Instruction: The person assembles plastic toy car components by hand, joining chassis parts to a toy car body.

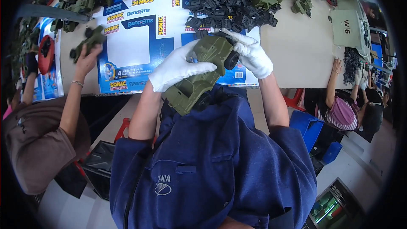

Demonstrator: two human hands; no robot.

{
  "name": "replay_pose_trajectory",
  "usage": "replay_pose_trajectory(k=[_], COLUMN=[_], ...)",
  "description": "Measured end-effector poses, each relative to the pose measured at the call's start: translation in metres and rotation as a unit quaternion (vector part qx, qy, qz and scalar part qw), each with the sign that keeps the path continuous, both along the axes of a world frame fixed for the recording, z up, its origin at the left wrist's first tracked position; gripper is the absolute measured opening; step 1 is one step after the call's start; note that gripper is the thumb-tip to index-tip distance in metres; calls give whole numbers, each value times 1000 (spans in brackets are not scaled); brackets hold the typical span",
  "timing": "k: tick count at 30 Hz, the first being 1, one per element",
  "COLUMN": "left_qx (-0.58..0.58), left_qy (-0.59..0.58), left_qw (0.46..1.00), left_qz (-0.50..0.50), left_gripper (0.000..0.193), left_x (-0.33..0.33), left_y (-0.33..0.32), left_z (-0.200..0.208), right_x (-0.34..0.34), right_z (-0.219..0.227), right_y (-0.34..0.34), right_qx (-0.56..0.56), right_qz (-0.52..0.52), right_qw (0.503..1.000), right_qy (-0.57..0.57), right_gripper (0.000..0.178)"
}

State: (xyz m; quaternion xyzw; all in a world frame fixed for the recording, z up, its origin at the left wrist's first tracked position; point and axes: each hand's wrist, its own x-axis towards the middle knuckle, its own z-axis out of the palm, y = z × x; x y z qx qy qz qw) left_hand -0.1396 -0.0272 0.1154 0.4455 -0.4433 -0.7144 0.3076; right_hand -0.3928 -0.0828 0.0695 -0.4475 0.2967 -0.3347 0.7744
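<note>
While the olive toy truck [202, 73] sits mid-frame, the white-gloved left hand [178, 67] wraps its side and the right hand [253, 54] grips its upper end. Beyond, a table [296, 46] carries black parts [227, 4] and blue printed cardboard [140, 38].

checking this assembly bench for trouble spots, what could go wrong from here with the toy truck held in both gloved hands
1. The green toy truck is held in the air off the table edge, over the lap; if the left hand or right hand loses its grip in the smooth white gloves, it may drop.
2. The black parts pile lies just beyond the hands; a nudge could scatter pieces.
</note>
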Motion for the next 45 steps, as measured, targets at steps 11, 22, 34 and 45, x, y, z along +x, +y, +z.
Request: replay_pose_trajectory(k=[11,22,34,45], left_qx=[-72,-314,-292,113], left_qy=[-52,46,-218,-436], left_qw=[989,913,912,757], left_qz=[121,255,189,473], left_gripper=[86,44,26,134], left_x=[-33,-45,-35,98], left_y=[10,-1,-34,-142], left_z=[-16,-36,-75,-136], right_x=[17,58,0,-70], right_z=[45,25,-10,-71], right_y=[-10,44,28,24], right_qx=[-337,-347,-134,-175], right_qz=[62,-150,-286,-340], right_qw=[884,896,893,754], right_qy=[319,234,321,535], right_gripper=[102,76,47,52])
